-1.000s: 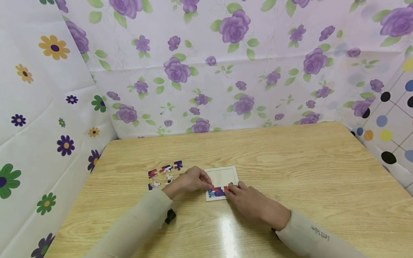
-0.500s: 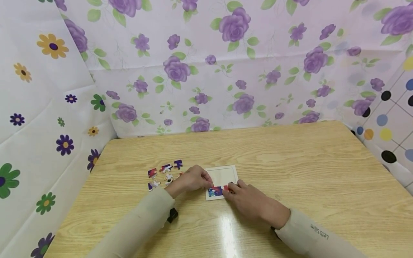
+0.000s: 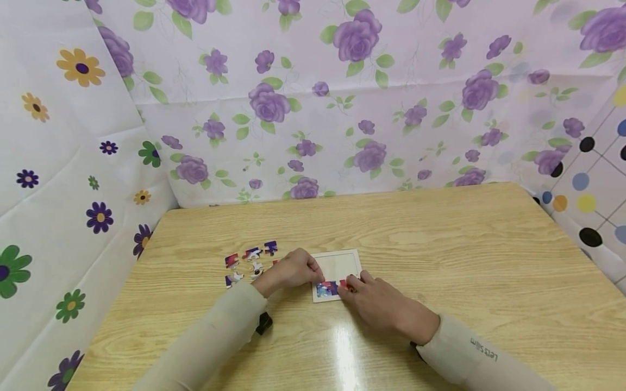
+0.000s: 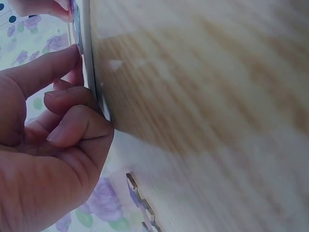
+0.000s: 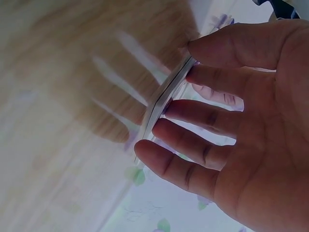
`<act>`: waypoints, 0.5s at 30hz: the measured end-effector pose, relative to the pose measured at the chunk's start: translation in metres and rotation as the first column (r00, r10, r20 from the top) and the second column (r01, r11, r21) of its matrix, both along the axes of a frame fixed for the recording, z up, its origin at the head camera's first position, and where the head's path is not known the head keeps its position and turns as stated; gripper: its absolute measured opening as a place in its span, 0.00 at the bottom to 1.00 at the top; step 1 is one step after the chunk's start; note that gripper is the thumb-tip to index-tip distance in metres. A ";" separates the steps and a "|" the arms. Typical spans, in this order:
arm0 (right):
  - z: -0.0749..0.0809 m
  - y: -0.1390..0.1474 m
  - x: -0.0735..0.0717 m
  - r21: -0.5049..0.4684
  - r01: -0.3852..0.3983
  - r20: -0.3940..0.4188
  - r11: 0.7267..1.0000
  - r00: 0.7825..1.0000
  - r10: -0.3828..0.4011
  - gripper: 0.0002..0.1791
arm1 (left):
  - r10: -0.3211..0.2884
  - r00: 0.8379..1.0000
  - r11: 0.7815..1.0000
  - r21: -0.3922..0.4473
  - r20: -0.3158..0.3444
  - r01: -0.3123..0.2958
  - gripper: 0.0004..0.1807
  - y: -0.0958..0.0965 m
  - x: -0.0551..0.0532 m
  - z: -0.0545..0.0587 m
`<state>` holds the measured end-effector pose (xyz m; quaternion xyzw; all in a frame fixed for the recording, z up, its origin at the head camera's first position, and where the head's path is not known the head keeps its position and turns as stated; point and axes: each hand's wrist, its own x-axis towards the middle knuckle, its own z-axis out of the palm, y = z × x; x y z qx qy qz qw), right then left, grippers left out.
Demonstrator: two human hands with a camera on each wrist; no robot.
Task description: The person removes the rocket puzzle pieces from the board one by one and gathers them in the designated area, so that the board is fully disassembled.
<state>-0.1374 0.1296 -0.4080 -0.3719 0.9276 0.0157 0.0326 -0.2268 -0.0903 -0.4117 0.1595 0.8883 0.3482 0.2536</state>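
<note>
A white puzzle tray (image 3: 336, 253) lies on the table with colourful jigsaw pieces along its near side. Over the tray's left edge, my left hand (image 3: 295, 269) pinches a jigsaw piece (image 3: 325, 288) with thumb and index finger. The left wrist view has the other fingers of the left hand (image 4: 63, 125) curled at the tray's edge; the piece is mostly hidden there. My right hand (image 3: 379, 301) rests on the tray's near right part, fingertips over the pieces. In the right wrist view, the fingers of the right hand (image 5: 231, 116) are spread and nearly straight, touching the tray (image 5: 161, 99).
Left of the tray, several loose jigsaw pieces (image 3: 252, 253) lie on the wooden table (image 3: 440, 244); the left hand and forearm partly cover that group. Flowered cloth (image 3: 303, 136) hangs behind the table, and a dotted cloth (image 3: 587, 203) is on the right.
My left fingertips have shifted very slightly at the piece. My right hand stays on the tray with its fingers barely moved.
</note>
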 end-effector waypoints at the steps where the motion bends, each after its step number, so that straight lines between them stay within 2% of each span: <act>1: 0.000 0.000 0.000 -0.003 0.002 0.001 1.000 1.000 -0.002 0.21 | 0.001 1.000 1.000 0.001 0.002 -0.001 0.05 0.000 0.000 0.001; 15: 0.001 -0.001 0.000 0.007 -0.002 0.004 1.000 1.000 0.002 0.21 | 0.017 1.000 1.000 -0.003 0.026 -0.017 0.05 0.002 0.000 0.002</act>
